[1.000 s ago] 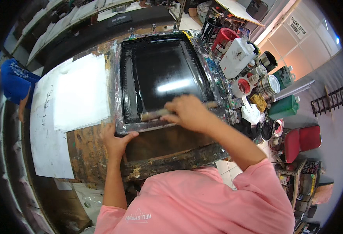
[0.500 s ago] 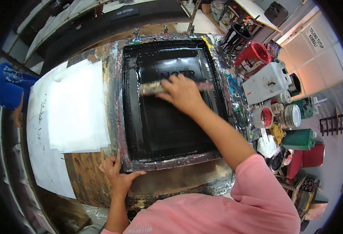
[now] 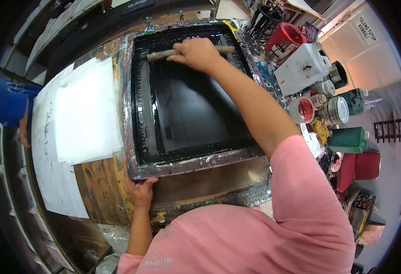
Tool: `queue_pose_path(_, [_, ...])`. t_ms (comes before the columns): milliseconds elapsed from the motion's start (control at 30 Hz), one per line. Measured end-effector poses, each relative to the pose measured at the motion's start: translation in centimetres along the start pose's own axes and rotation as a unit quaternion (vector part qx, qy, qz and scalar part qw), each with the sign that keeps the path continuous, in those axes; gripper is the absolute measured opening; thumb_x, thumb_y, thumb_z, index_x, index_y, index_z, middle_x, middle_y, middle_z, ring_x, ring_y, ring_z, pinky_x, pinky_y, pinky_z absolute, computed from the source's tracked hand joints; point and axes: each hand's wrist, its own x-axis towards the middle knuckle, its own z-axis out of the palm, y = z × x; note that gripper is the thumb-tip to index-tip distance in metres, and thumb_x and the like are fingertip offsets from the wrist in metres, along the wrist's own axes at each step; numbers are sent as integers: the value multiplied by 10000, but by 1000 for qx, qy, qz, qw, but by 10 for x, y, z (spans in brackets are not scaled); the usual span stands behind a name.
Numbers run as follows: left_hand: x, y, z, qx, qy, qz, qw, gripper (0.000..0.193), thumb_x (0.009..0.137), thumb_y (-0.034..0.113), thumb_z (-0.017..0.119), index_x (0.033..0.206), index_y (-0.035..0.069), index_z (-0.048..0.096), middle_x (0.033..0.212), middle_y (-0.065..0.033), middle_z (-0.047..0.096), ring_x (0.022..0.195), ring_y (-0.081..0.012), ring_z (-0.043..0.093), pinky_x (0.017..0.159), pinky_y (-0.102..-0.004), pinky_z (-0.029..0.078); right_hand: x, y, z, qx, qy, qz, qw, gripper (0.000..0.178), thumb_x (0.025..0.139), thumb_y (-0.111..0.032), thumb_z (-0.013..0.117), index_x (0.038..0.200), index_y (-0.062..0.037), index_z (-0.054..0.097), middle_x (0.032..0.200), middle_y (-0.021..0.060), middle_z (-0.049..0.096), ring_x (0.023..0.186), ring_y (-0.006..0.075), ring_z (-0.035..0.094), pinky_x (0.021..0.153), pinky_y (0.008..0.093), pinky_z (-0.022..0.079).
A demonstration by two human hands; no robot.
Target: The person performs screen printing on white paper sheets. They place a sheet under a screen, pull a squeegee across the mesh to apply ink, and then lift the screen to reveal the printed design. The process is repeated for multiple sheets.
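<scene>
A screen printing frame [image 3: 200, 167] with a dark mesh [image 3: 196, 118] and black ink around its inner edges lies in the middle of the table. Across its far end, my right hand [image 3: 198, 54] is closed around the wooden handle of a squeegee [image 3: 161, 55], which tilts slightly. The squeegee's blade is hidden from view. At the near left corner of the frame, my left hand [image 3: 140, 192] holds on, its thumb by the front edge and its fingers along the left side, partly hidden.
White sheets [image 3: 88, 114] are stacked on the stained table left of the frame. Hinge clamps [image 3: 148, 23] stand at its far edge. On the right crowd a red bucket [image 3: 286, 39], a white jerrycan [image 3: 302, 68], a green jerrycan [image 3: 348, 140] and several tubs. Another person's arm [image 3: 24, 125] shows far left.
My right hand has pushed the squeegee away from me to the far end of the frame. My left hand's spread fingers have drawn in around the near left corner. The view has shifted a little.
</scene>
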Motion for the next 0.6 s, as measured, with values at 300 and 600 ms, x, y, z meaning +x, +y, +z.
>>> queue_pose_path(300, [15, 34, 14, -87, -16, 24, 996, 1032, 793, 372, 998, 1594, -37, 493, 1442, -155, 598, 1313, -274, 594, 1143, -409, 470, -177, -142, -132, 54, -119, 54, 990, 456, 1005, -521, 687, 1077, -71, 664, 927, 149, 732, 904, 364, 740, 712, 476, 608])
queue_pose_path(600, [125, 166, 23, -58, 139, 243, 958, 639, 1123, 377, 662, 1595, -19, 492, 1214, -69, 646, 1037, -140, 589, 977, -277, 482, -92, -141, -254, -98, 219, -7, 971, 424, 991, -483, 625, 951, -63, 678, 870, 146, 715, 858, 346, 703, 886, 486, 474])
